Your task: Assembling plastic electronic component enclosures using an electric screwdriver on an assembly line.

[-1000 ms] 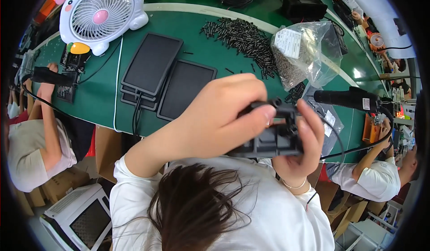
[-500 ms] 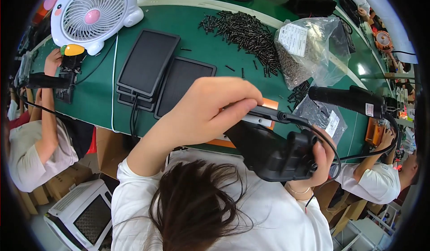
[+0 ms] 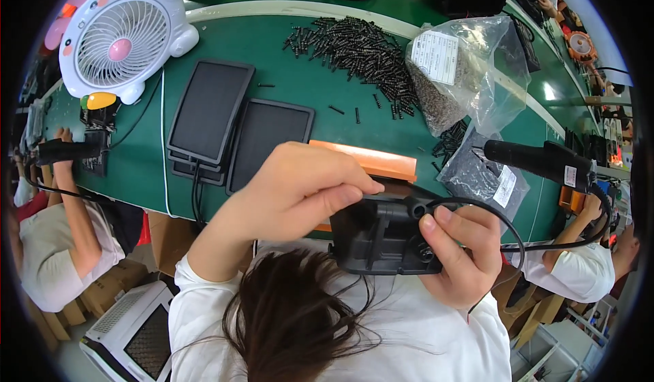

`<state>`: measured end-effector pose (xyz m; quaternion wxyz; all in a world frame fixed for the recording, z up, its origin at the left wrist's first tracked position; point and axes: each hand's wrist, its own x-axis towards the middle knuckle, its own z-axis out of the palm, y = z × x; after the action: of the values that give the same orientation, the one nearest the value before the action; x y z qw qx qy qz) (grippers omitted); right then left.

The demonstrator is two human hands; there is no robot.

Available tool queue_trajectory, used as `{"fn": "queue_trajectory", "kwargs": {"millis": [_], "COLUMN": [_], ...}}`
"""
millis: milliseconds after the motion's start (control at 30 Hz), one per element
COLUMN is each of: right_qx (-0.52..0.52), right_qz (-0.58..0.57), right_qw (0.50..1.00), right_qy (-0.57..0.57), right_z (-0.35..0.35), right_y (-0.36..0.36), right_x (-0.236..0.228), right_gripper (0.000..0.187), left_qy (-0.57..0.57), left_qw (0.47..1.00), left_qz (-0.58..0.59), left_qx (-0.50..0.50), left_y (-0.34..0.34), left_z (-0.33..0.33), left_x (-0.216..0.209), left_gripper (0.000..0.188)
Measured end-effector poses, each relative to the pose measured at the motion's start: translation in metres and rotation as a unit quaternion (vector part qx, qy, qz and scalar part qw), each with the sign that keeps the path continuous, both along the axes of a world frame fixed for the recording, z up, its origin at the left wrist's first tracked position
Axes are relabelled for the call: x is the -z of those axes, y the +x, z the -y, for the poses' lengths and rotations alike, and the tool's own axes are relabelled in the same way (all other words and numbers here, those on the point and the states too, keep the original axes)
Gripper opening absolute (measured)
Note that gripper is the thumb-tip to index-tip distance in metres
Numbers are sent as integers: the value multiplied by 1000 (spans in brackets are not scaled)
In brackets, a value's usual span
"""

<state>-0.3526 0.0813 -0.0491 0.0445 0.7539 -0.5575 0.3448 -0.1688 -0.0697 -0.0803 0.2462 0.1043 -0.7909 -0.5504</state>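
Note:
In front of my chest I hold a black plastic device (image 3: 381,235) with a moulded back, round sockets or knobs and a thin black cable. My left hand (image 3: 300,191) is closed in a pinch at its upper left edge. The thumb and fingers of my right hand (image 3: 466,252) grip its right end by the cable. Just beyond lies an orange block or fixture (image 3: 368,158), partly hidden by my left hand and the device. Flat black panels (image 3: 211,109) with cables lie stacked to the left, with another panel (image 3: 272,137) beside them.
Many black screws (image 3: 361,52) are heaped at the back, near a clear bag of small parts (image 3: 439,96). A black handheld tool (image 3: 538,161) hangs at right on its cable. A white fan (image 3: 122,38) stands back left. Other people work on both sides.
The device has turned so its moulded back shows more squarely, and it has shifted left. My right fingers have moved to its cable end. The orange fixture shows more.

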Motion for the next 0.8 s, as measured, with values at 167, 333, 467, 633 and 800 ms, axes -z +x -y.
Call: {"fn": "queue_trajectory", "kwargs": {"millis": [167,333,467,633,800], "right_qx": [-11,-23,-34,-61,-57], "right_qz": [46,67,76,93,115], "right_qw": [998,996,994,992,991], "right_qy": [42,62,69,55,35], "right_z": [-3,-7,-7,-5,-6], "right_y": [-6,-6,-9,-11,-13], "right_x": [-4,-4,2,4,9], "right_gripper": [54,61,64,67,65], "left_qy": [-93,-197,-261,-288,-18], "left_qw": [992,928,900,878,991], "left_qz": [0,275,310,350,100], "left_qx": [-84,-158,-159,-156,-90], "left_y": [-59,-111,-123,-118,-91], "left_z": [44,53,52,53,48], "left_x": [32,74,85,78,15], "left_gripper": [15,19,15,15,15]}}
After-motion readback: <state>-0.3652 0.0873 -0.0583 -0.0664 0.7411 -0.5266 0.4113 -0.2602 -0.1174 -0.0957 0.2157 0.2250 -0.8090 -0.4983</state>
